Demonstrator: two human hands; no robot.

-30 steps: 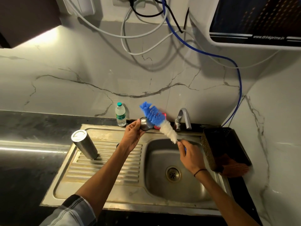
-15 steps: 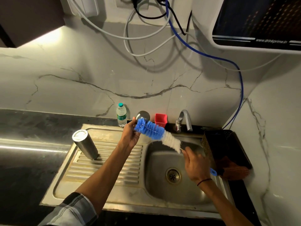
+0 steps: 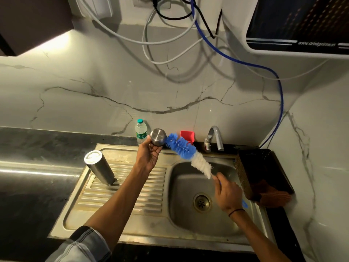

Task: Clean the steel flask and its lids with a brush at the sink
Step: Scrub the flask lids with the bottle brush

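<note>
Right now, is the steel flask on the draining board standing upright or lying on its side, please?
Upright. The steel flask stands on its base on the draining board, round top end facing up, neither hand touching it.

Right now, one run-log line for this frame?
left hand: holds round steel lid | right hand: grips blue-and-white bottle brush, bristles at lid | steel flask: upright on drainboard
</note>
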